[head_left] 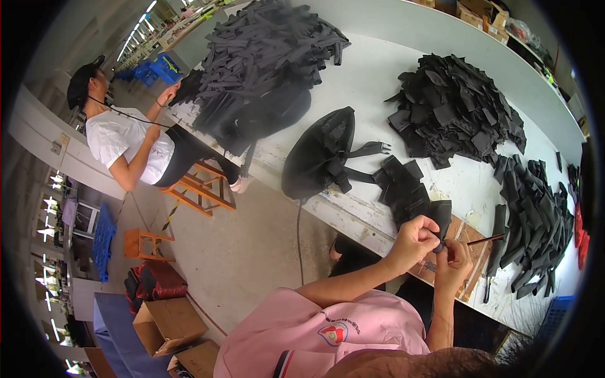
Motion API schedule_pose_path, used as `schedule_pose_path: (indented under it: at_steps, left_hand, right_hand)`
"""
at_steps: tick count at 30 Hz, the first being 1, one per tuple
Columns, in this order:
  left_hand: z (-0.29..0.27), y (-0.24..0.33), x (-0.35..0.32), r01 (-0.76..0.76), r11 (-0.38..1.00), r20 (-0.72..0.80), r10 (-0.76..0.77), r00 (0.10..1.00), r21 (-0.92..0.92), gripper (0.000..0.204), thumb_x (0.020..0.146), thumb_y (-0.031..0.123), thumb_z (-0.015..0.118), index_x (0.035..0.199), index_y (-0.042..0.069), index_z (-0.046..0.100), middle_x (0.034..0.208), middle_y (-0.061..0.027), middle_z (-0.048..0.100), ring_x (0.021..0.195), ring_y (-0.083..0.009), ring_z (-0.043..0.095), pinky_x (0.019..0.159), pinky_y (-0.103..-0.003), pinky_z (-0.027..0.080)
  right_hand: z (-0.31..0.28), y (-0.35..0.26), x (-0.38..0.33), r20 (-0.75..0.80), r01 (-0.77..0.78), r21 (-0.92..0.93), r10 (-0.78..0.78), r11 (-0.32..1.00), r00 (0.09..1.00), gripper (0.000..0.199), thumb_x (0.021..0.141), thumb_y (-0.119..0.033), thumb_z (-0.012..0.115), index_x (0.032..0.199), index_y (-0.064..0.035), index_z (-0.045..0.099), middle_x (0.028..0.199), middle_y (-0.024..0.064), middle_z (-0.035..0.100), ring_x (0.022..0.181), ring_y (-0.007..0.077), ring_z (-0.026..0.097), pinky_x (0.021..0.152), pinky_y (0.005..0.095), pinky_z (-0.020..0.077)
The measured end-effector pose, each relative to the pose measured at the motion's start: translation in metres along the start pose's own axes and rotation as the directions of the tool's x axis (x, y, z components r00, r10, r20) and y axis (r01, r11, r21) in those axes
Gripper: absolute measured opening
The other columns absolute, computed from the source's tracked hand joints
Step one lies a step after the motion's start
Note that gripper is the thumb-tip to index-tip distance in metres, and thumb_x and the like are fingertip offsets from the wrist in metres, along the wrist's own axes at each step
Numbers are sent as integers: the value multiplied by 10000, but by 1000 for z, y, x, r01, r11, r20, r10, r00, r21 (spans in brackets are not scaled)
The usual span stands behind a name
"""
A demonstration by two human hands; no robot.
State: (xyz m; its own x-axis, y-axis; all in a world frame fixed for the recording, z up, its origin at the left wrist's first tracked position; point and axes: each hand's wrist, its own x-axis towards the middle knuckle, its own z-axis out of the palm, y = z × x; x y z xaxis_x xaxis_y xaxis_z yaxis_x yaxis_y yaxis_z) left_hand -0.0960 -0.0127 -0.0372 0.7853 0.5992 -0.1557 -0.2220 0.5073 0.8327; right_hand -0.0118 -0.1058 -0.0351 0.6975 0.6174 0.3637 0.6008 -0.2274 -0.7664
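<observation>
Both hands up close: left hand point(413, 236) & right hand point(452, 259) pinch one black piece point(441, 217) betw. fingers, just above the tabletop point(391, 75), stack point(403, 186) w/in reach.

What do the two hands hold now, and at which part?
Left hand and right hand pinch the lower edge of a flat black fabric piece.

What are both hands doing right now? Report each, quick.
Left hand: closed, pinching the black fabric piece.
Right hand: closed on the same piece's lower edge.
</observation>
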Motion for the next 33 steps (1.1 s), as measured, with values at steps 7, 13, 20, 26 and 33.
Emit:
schedule_pose_path:
  at_steps: [7,13,20,26,33]
  left_hand:
    - [-1,-1,2,-162,922,-32,184,982,352,208,672,-29,521,875,0,484,670,-52,535,567,-87,502,490,-229,408]
    - [4,-12,2,-434,787,0,483,876,438,224,714,-62,487,929,-1,476,751,-76,574,618,-105,554,524,-245,440]
    - [5,7,-11,480,782,681,-99,725,-397,341,727,-74,484,1057,12,468,828,-43,546,496,-26,414,425,-145,299]
    - [29,7,-17,-506,664,246,451,858,551,154,750,-59,565,887,10,582,806,-73,584,678,-133,554,585,-231,441]
    - [47,12,-6,-110,985,140,91,986,132,113,790,-23,551,898,2,531,864,-75,566,777,-83,531,676,-190,425]
  right_hand:
    - [-3,12,-7,615,-677,732,356,74,704,61,751,-70,632,783,-45,587,675,1,543,533,71,450,449,192,355]
    - [-6,10,-5,559,-623,731,278,280,781,127,807,-168,600,814,-48,561,677,2,535,546,74,443,493,193,376]
    - [-21,20,-16,460,-509,841,253,182,851,207,772,-236,644,844,-57,569,864,32,572,721,115,547,647,213,438]
    - [-31,11,-6,216,-248,782,125,572,968,116,799,-108,552,748,-7,524,917,76,514,809,122,474,721,243,375]
    - [-59,-14,7,232,-364,603,281,709,931,164,841,-147,556,750,-14,522,696,1,511,643,54,504,530,188,408]
